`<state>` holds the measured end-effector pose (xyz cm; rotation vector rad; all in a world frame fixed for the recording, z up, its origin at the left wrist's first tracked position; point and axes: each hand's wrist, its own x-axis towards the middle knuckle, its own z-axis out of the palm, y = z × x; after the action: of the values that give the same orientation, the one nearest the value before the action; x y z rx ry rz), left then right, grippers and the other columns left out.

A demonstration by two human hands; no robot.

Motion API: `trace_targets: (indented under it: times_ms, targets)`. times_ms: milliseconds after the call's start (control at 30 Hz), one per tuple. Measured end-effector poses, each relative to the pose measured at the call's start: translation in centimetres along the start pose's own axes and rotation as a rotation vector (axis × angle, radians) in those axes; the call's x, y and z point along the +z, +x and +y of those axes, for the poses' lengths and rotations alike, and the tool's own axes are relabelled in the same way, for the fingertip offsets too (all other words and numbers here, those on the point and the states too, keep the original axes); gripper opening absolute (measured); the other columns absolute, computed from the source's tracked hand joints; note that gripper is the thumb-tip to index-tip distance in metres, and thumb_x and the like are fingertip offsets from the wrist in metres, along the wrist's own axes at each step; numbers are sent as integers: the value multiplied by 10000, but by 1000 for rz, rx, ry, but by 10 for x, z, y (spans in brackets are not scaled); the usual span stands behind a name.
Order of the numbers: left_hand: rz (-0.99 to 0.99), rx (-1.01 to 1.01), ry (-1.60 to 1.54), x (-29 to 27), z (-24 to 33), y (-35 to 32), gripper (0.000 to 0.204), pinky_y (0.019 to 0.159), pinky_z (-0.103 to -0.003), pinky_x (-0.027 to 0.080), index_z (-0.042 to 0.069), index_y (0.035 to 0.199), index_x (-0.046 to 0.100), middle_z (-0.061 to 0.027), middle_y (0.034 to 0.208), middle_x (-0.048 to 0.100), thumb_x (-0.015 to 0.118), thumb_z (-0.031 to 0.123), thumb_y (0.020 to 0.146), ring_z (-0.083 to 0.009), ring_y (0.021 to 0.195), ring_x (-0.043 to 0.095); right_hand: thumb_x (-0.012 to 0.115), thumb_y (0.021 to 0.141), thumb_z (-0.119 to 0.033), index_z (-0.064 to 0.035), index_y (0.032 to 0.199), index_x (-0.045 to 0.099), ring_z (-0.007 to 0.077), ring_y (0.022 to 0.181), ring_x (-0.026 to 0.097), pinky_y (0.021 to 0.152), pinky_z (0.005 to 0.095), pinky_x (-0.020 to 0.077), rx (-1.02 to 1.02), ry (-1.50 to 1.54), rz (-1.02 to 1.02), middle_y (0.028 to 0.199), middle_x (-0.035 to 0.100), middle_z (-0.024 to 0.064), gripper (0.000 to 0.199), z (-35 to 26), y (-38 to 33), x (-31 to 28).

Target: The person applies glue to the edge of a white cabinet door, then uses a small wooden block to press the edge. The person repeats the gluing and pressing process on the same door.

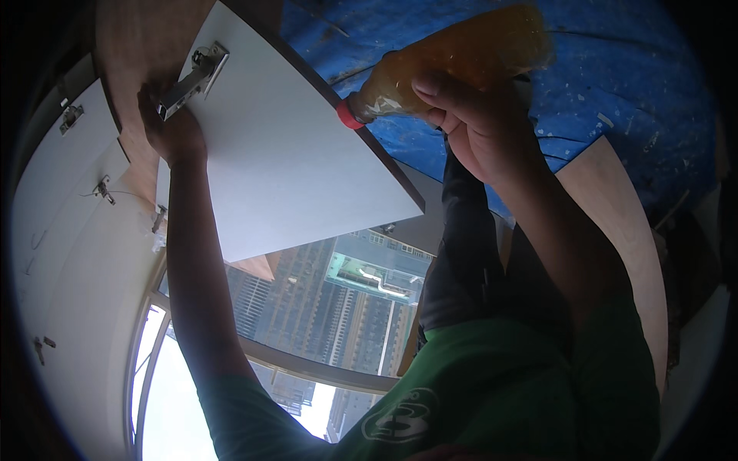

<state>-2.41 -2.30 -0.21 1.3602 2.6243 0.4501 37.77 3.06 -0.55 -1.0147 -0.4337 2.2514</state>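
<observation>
A white cabinet door (269, 146) with a dark edge stands tilted before me. My left hand (175, 137) grips it by its left side, beside a metal hinge (196, 79); some of the fingers are hidden behind that hinge. In my right hand (477, 127) is an amber-brown plastic bottle (461, 54), held on its side with the thumb across it. The bottle's red tip (350, 114) points left and meets the door's dark edge, or hovers just in front of it. Whether anything flows from the tip cannot be made out.
A blue sheet (615, 100) with pale specks covers the floor ahead. White panels with hinges (71, 119) stand at the left. A light wooden board (615, 207) leans at the right, near my legs. Below the door, a window (307, 307) shows buildings outside.
</observation>
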Motion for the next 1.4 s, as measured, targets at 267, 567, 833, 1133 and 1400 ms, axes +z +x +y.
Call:
trace_targets:
  times_ms: [267, 567, 833, 1133, 1400]
  targets:
    - [-16, 12, -6, -1, -5, 0, 565, 1109, -359, 456, -11, 1510, 384, -193, 1459, 542, 577, 210, 1027, -278, 1319, 564, 768, 878, -113, -45, 1253, 532, 210, 1074, 645, 892, 370, 551, 114, 96, 75, 1181, 630, 130, 448, 7, -50, -20]
    - [-15, -19, -83, 0, -4, 4, 535, 1084, -348, 473, 6, 1507, 395, -189, 1450, 538, 566, 182, 1031, -267, 1279, 580, 818, 853, -182, -13, 1246, 568, 277, 1072, 706, 978, 457, 579, -15, 84, -2, 1125, 683, 163, 495, 13, 11, -9]
    - [5, 30, 21, -2, -2, 1, 525, 1060, -351, 485, 13, 1494, 418, -178, 1417, 559, 579, 206, 1033, -264, 1242, 593, 798, 852, -125, -20, 1289, 506, 285, 1141, 664, 1014, 479, 551, 176, 146, 151, 1203, 629, 157, 536, 15, -65, -31]
    - [-9, -48, -54, -2, 6, 0, 536, 1047, -351, 493, 29, 1494, 430, -172, 1414, 568, 588, 259, 1036, -257, 1257, 591, 774, 841, -62, -15, 1274, 512, 265, 1120, 662, 937, 419, 569, 267, 155, 183, 1207, 642, 160, 509, 27, -104, -55]
    - [3, -19, 27, -3, 6, 0, 549, 1081, -359, 472, 9, 1489, 429, -191, 1435, 554, 593, 261, 1030, -274, 1297, 572, 769, 848, -69, -21, 1270, 513, 269, 1140, 658, 927, 427, 570, 265, 129, 186, 1188, 637, 150, 496, 22, -113, -70]
